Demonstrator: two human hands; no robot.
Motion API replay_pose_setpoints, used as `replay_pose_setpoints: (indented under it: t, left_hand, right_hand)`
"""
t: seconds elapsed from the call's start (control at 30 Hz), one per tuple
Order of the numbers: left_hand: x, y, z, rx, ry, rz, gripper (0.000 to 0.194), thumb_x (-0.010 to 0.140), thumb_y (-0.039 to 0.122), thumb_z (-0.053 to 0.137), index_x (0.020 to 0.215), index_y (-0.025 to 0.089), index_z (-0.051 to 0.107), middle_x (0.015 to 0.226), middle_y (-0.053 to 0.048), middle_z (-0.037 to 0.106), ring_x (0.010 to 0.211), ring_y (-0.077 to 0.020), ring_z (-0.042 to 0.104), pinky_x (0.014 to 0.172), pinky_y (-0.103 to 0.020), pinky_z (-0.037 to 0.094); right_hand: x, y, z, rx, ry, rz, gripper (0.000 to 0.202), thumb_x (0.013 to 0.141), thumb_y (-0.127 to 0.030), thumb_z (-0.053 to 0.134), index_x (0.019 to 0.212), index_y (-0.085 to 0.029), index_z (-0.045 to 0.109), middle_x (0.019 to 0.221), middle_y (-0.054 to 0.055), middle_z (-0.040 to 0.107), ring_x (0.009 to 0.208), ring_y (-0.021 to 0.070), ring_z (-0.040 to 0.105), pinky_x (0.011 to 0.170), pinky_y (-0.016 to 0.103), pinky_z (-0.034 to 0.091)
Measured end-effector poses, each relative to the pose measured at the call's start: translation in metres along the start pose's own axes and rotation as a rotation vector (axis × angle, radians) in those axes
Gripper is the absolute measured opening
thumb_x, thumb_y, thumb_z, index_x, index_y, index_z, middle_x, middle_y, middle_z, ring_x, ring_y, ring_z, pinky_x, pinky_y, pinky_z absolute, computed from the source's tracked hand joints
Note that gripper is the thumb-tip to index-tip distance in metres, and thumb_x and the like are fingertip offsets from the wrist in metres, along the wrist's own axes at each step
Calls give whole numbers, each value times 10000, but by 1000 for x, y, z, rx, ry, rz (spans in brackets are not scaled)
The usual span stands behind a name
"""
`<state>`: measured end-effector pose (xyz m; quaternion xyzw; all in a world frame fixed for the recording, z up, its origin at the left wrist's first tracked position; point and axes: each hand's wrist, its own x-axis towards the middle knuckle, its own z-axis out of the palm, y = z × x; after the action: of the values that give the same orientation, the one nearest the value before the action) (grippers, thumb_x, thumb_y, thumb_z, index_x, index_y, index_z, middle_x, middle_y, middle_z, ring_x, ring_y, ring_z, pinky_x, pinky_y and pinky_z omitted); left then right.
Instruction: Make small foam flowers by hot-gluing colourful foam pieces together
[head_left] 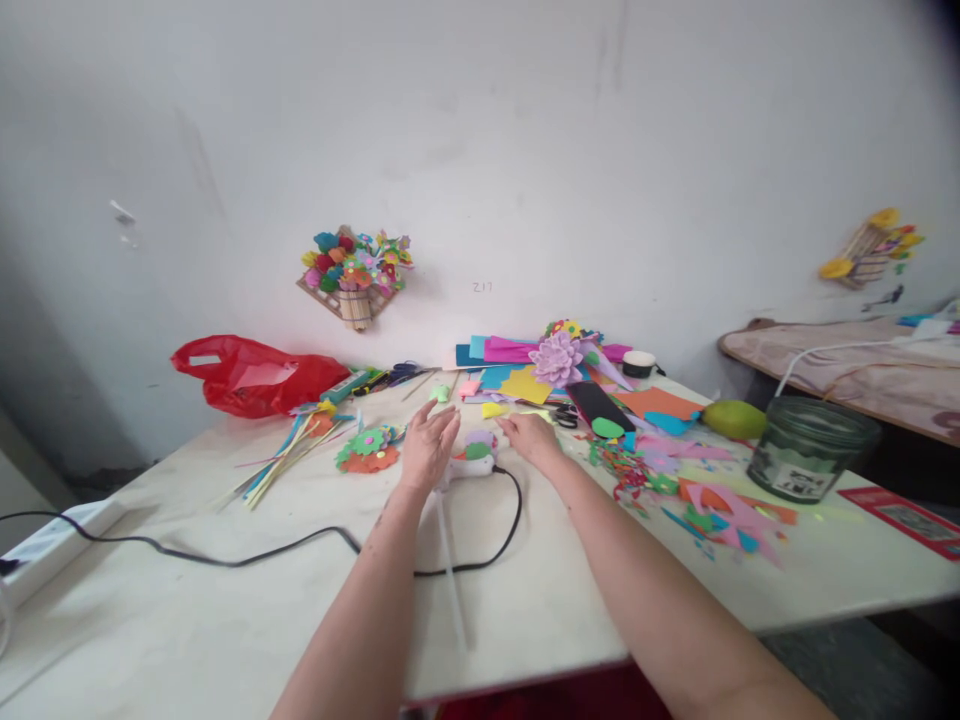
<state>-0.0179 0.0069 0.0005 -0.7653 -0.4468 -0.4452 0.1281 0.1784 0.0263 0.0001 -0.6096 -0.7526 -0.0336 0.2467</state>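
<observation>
My left hand [431,443] is over the middle of the table, fingers stretched out and holding nothing. My right hand [531,440] is to the right of it, its fingertips pinched at the edge of a small yellow foam piece [493,410]. Between and below my hands lies a white glue gun [474,467], partly hidden by my left hand, with a clear glue stick [454,585] extending towards me. Orange and purple foam shapes [478,447] sit right behind the gun. Left of my left hand are scalloped green and orange foam flowers [367,452].
A black cord [262,560] runs from the power strip [64,545] to the glue gun. A red plastic bag [259,378] and thin sticks [281,462] lie left. Foam scraps [720,510], scissors [564,415], a dark phone [598,408] and a green tub [810,450] are right.
</observation>
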Motion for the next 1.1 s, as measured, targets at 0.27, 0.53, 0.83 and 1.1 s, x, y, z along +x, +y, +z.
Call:
replay_pose_setpoints:
  t: [0.27, 0.53, 0.83, 1.1]
  left_hand:
    - [2, 11, -4, -14, -75, -25, 367, 865, 385, 336, 1051, 217, 605, 1053, -41, 626, 1124, -194, 458, 914, -342, 401]
    - [1, 12, -4, -5, -152, -162, 424, 848, 468, 317, 1067, 246, 604, 1072, -61, 604, 1006, -184, 543, 839, -304, 433]
    - [0, 11, -5, 32, -179, -206, 457, 840, 505, 294, 1054, 257, 613, 1058, -68, 606, 1018, -182, 531, 822, -294, 432]
    - [0, 10, -5, 68, -173, -213, 459, 839, 505, 289, 1026, 260, 629, 1019, -77, 612, 972, -183, 552, 786, -285, 440]
  right_hand:
    - [2, 3, 0, 10, -60, -22, 314, 815, -403, 417, 857, -232, 676, 882, 52, 668, 805, 175, 589, 637, 243, 370]
    - [2, 5, 3, -25, -91, -8, 249, 797, -280, 441, 899, -266, 668, 912, 32, 659, 855, 181, 568, 653, 251, 365]
    - [0, 0, 19, -81, -25, -93, 258, 801, -250, 456, 953, -301, 658, 862, 70, 635, 909, 200, 510, 800, 321, 308]
    - [3, 4, 17, -71, -26, -112, 238, 798, -244, 465, 898, -293, 675, 871, 45, 658, 887, 201, 520, 779, 317, 316]
